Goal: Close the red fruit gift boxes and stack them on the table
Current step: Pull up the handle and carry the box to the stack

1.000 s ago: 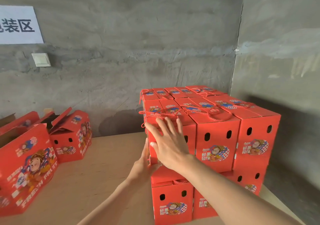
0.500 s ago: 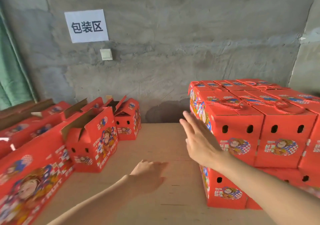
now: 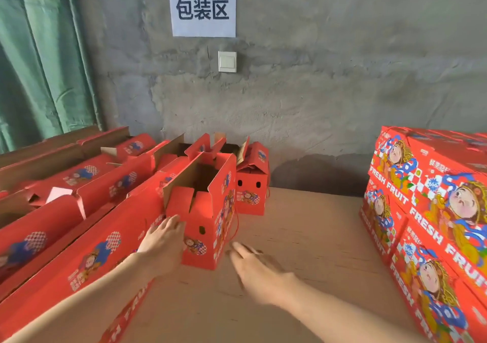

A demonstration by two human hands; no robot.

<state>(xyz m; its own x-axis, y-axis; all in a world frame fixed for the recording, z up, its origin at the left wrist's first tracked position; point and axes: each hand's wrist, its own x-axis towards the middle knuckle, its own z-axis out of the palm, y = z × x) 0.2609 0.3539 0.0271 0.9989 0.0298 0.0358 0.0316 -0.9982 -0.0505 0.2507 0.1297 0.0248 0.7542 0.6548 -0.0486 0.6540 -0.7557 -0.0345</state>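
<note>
An open red fruit gift box (image 3: pixel 210 226) stands upright on the wooden table (image 3: pixel 303 237), its top flaps raised. My left hand (image 3: pixel 163 245) touches the lower left corner of this box, fingers spread. My right hand (image 3: pixel 258 271) hovers low over the table just right of the box, blurred, fingers apart, holding nothing. A second open box (image 3: pixel 251 192) stands behind it near the wall. A stack of closed red boxes (image 3: pixel 427 216) fills the right side, two layers high.
Several flat and half-folded red boxes (image 3: pixel 79 211) lie along the left side of the table. A grey concrete wall with a paper sign (image 3: pixel 202 8) and a light switch (image 3: pixel 227 61) stands behind. A green curtain (image 3: pixel 39 58) hangs at the far left.
My view has swung left, away from the stack. Both hands left the stacked boxes and moved left; my left hand now touches the open box and my right hand has dropped near it.
</note>
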